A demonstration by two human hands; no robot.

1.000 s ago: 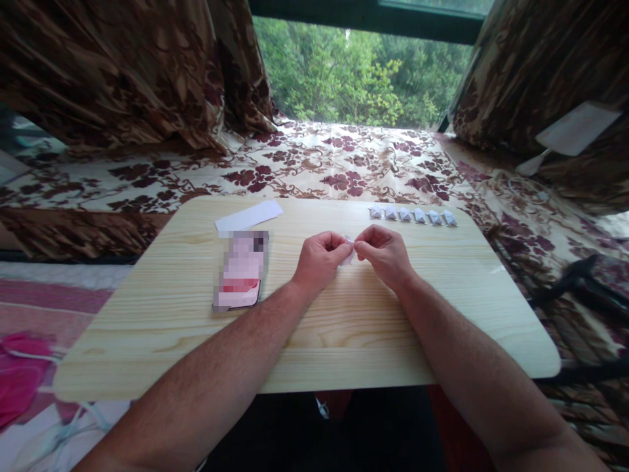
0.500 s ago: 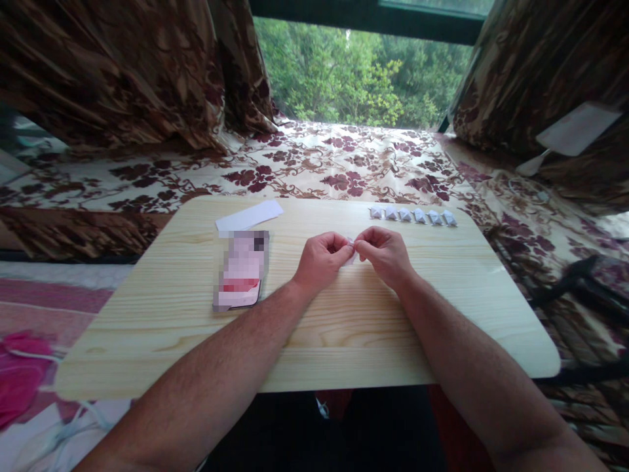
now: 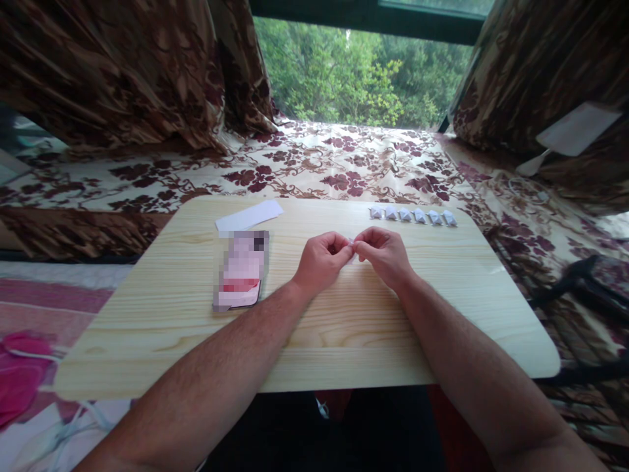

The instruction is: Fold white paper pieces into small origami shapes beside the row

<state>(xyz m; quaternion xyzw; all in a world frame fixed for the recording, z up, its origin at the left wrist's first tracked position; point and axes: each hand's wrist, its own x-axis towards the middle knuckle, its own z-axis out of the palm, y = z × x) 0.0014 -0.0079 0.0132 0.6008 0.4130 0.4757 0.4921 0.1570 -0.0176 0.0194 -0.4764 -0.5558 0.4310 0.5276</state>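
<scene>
My left hand point(image 3: 322, 259) and my right hand point(image 3: 386, 252) meet at the middle of the pale wooden table point(image 3: 304, 328). Both are closed in a pinch on one small piece of white folded paper point(image 3: 351, 244), and only a sliver of it shows between the fingertips. A row of several small folded white paper shapes point(image 3: 413, 215) lies at the far right of the table. White paper strips point(image 3: 248, 216) lie at the far left, just behind a phone point(image 3: 242, 270).
Beyond the table a floral cloth point(image 3: 319, 164) covers a ledge under a window with green trees. Patterned curtains point(image 3: 122, 72) hang on both sides. A pink cloth point(image 3: 19, 373) lies at the lower left, and dark chair parts point(image 3: 580, 282) stand at the right.
The fingertips of both hands have shifted slightly on the small paper, and less of it shows now. Nothing else on the table has moved.
</scene>
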